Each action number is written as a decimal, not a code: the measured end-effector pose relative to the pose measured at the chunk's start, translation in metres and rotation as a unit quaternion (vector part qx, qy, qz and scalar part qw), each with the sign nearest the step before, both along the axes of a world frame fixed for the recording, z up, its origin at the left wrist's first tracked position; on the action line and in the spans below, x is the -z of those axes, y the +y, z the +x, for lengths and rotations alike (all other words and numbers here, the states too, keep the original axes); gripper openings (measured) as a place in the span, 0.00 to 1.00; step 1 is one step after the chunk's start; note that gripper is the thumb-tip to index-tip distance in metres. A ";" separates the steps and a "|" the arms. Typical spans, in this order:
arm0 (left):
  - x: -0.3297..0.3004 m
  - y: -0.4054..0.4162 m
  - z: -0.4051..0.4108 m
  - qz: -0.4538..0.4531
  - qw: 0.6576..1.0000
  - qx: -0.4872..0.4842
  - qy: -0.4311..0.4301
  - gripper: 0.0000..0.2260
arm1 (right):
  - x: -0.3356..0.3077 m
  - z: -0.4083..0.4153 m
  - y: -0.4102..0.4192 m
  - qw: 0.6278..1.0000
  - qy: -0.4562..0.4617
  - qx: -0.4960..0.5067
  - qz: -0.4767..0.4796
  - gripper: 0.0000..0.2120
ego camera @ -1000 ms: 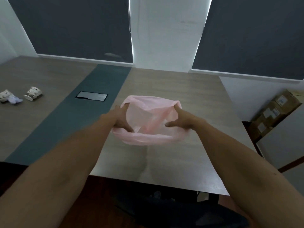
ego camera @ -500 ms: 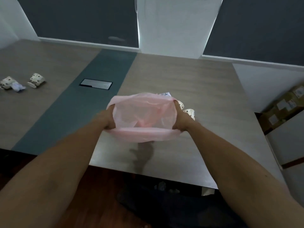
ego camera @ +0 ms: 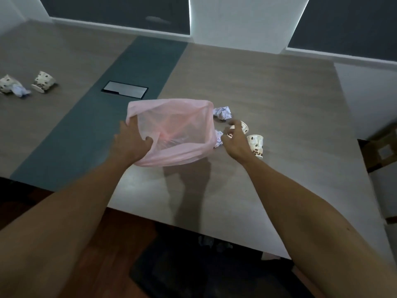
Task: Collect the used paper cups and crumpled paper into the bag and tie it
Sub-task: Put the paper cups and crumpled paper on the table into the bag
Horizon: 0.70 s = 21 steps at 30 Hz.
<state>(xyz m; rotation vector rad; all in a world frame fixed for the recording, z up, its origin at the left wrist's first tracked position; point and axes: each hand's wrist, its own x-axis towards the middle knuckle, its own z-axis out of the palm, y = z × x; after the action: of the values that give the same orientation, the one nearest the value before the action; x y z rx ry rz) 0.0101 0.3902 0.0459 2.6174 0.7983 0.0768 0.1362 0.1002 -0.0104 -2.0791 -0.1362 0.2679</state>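
Observation:
A thin pink plastic bag [ego camera: 171, 130] hangs open-mouthed above the table, and my left hand [ego camera: 131, 143] grips its left rim. My right hand [ego camera: 234, 140] is off the bag, fingers spread, right of it among the litter. A crumpled paper ball [ego camera: 223, 112] lies behind that hand and a second one [ego camera: 218, 139] touches the bag's right edge. One spotted paper cup [ego camera: 256, 145] lies right of the hand; another cup [ego camera: 243, 126] is partly hidden by the fingers. Far left lie a spotted cup [ego camera: 44, 81], a squashed cup [ego camera: 6, 83] and a paper scrap [ego camera: 19, 90].
The wooden table [ego camera: 279, 100] has a dark green strip down its middle with a metal hatch [ego camera: 125, 89]. Its near edge runs below my forearms. Cardboard boxes [ego camera: 380, 151] stand on the floor at the right.
My right hand has let go of the bag's right rim and moved right toward the cups. The view tilted down, so the paper balls and cups by the bag now show.

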 end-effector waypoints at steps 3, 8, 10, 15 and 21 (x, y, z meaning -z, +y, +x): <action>0.013 -0.012 -0.001 0.024 1.000 0.019 0.000 0.34 | 0.019 0.020 -0.027 0.986 -0.043 0.119 -0.107 0.20; 0.034 -0.022 -0.001 0.030 0.999 0.029 -0.014 0.32 | 0.062 0.049 -0.062 0.947 0.039 0.166 -0.273 0.42; 0.038 -0.025 0.002 0.020 0.999 0.026 -0.018 0.32 | 0.077 0.054 -0.069 0.943 0.058 0.147 -0.292 0.40; 0.039 -0.028 0.014 0.005 0.999 0.024 -0.032 0.30 | 0.089 0.044 -0.066 0.946 0.017 0.164 -0.278 0.34; 0.047 -0.030 0.021 -0.027 0.997 0.066 -0.022 0.32 | 0.073 0.009 -0.012 0.980 -0.088 0.179 -0.007 0.38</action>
<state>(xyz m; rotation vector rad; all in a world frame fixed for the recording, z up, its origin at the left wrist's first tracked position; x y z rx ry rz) 0.0315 0.3599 -0.0011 2.6012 0.6038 0.0738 0.1457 0.0887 -0.0834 -2.0952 0.1349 -0.1347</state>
